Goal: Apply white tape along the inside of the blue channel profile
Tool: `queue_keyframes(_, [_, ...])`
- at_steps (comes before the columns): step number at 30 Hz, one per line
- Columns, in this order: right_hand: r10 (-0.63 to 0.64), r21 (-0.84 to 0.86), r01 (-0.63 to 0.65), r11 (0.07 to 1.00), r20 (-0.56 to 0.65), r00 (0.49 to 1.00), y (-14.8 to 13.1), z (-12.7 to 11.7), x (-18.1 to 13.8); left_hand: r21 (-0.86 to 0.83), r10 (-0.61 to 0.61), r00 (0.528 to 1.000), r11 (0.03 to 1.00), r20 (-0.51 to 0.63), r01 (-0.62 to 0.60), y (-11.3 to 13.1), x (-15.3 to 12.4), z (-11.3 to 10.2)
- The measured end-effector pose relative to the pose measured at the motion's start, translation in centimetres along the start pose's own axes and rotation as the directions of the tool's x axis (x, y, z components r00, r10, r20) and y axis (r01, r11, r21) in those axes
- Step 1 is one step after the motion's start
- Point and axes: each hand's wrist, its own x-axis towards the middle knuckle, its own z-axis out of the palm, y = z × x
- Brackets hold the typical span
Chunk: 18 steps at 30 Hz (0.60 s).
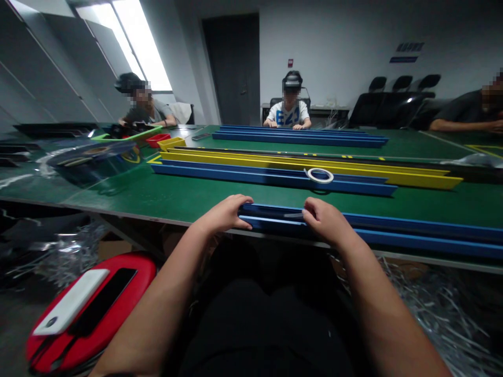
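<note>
A long blue channel rail [393, 230] lies along the near edge of the green table [165, 196]. My left hand [226, 213] grips the rail's left end, fingers curled over its top. My right hand [326, 220] rests on the rail a little to the right, fingers pinched on a thin pale strip [294, 214] that lies along the rail. A roll of white tape [319, 175] sits on another blue rail [271, 177] farther back.
Yellow rails [306, 165] and more blue rails [298, 137] lie across the table. Small red and yellow bins [165, 140] stand at the back left. A red stool [90, 309] carries a white device at my lower left. Three other people sit around the table.
</note>
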Motion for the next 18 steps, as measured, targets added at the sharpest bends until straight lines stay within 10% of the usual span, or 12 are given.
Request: queue_keyframes(18, [-0.008, -0.121, 0.011, 0.993, 0.023, 1.000, -0.8, 1.5, 0.1, 0.341, -0.103, 0.993, 0.937, 0.055, 0.079, 6.9, 2.1, 2.0])
